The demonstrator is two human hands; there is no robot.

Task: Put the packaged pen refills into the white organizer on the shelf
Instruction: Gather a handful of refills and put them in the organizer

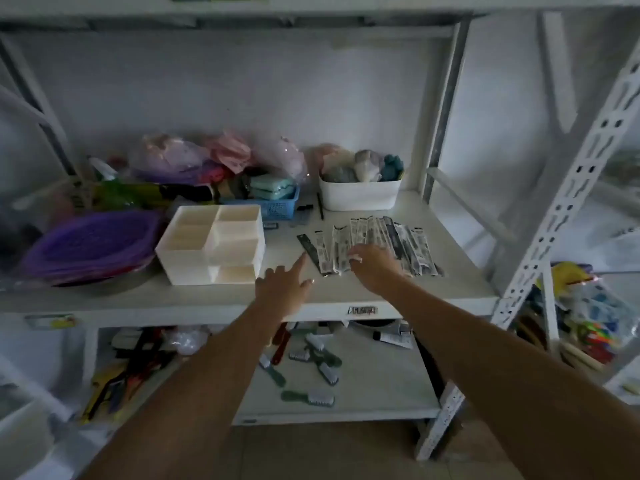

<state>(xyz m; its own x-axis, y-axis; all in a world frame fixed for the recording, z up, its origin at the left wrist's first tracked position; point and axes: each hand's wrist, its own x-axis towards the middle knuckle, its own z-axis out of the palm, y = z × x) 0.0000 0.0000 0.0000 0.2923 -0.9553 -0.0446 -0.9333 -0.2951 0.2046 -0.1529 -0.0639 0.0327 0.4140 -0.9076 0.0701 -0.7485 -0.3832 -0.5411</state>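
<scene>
While the refills lie fanned on the shelf, right of the organizer, I've got my right hand curled over the near packs, though I can't tell if that grip has closed on any. Left hand is spread, forefinger out. Best to rake several together, pinch the bundle, then drop it lengthwise into a compartment.

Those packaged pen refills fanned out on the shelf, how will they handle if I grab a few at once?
The packaged pen refills look long, flat and thin, so probably light and slightly bendy. The glossy wrappers overlap, so they may slide apart when the right hand gathers them. Unlikely to roll.
</scene>
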